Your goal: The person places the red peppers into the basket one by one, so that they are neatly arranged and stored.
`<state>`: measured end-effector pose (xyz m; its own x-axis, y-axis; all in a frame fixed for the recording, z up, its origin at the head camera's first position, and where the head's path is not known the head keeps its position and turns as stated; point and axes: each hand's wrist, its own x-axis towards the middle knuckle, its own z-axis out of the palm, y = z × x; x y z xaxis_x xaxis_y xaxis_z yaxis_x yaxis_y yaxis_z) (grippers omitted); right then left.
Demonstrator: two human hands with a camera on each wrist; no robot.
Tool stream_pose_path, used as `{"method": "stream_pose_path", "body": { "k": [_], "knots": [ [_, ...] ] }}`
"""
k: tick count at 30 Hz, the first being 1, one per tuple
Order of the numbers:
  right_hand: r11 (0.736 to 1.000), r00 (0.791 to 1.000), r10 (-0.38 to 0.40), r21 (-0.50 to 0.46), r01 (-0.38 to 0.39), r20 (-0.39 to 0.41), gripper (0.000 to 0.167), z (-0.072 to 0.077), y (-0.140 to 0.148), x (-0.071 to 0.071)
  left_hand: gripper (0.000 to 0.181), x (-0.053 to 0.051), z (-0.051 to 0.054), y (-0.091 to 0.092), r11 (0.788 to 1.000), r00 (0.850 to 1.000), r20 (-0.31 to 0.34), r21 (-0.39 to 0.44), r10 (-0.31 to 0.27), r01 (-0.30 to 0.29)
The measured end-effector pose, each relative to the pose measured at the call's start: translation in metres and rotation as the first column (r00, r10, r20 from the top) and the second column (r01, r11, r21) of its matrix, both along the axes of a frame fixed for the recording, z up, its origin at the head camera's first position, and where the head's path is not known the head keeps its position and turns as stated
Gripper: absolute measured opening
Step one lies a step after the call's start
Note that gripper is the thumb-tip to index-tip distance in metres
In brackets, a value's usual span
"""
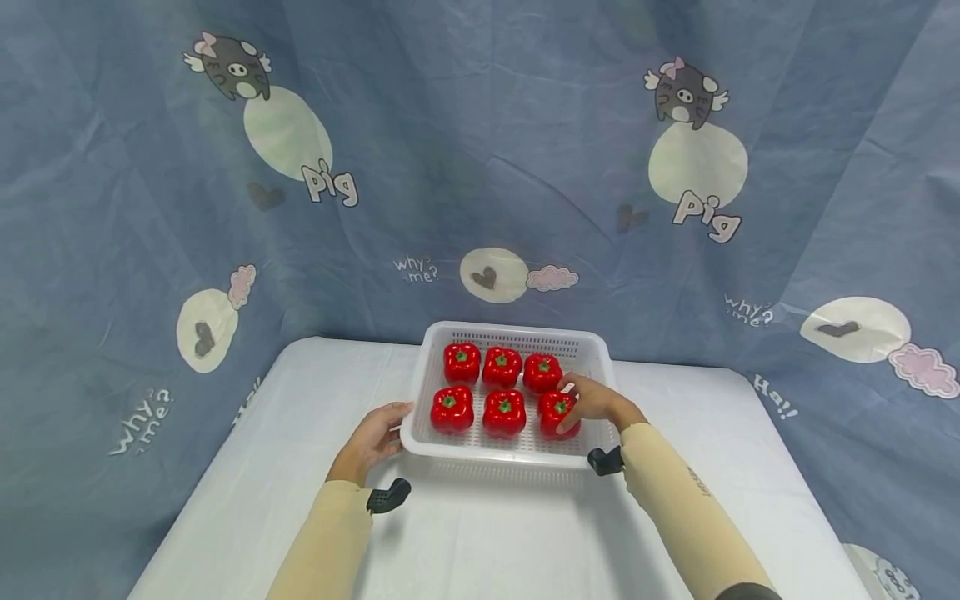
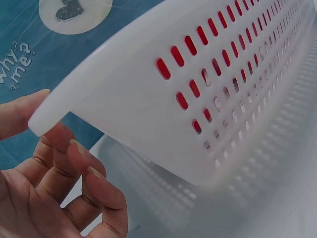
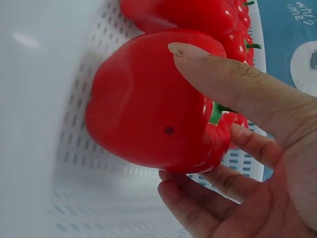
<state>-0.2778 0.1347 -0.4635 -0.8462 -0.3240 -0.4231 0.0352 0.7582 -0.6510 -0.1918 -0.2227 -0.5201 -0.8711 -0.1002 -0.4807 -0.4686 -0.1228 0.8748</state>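
A white slotted plastic basket point(image 1: 498, 457) stands on the table with several red bell peppers in two rows. At its left end my left hand point(image 1: 372, 437) pinches the rim point(image 2: 74, 87); the left wrist view has the thumb on one side of the rim and the fingers below. My right hand point(image 1: 600, 400) reaches over the right end and grips the front-right bell pepper point(image 3: 143, 109) by its sides. Its thumb lies across the near side and its fingers curl round the other, beside the green stem point(image 3: 216, 114). Whether this pepper touches the basket floor I cannot tell.
Other bell peppers, such as the front-middle pepper point(image 1: 504, 414) and back-right pepper point(image 1: 542, 373), sit close to the held one. The white-covered table point(image 1: 480, 533) ends behind the basket at a blue printed curtain point(image 1: 480, 167).
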Motion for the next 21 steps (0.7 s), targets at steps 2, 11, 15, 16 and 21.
{"method": "stream_pose_path", "body": {
  "k": [2,11,15,16,21],
  "knots": [
    [1.000,1.000,0.004,-0.004,-0.004,-0.001,0.076,0.000,0.001,0.000,0.049,0.000,0.001,0.000,1.000,1.000,-0.001,0.002,-0.001,0.001],
    [0.999,1.000,-0.006,-0.043,0.005,-0.022,0.077,0.001,0.007,0.001,0.046,0.000,0.003,0.001,1.000,1.000,0.004,0.006,0.012,-0.012],
    [0.998,0.999,-0.006,-0.065,0.004,-0.039,0.079,0.003,0.012,0.003,0.044,-0.001,0.004,0.001,1.000,1.000,0.002,0.003,0.003,-0.003],
    [0.997,0.999,-0.010,-0.079,0.007,-0.041,0.080,0.004,0.014,0.003,0.044,-0.002,0.004,0.001,1.000,1.000,0.001,0.001,0.002,-0.002],
    [0.979,0.997,-0.039,-0.203,0.026,-0.064,0.076,0.005,0.026,0.004,0.046,-0.005,0.004,0.000,1.000,1.000,0.000,0.001,-0.006,0.006]
  ]
}}
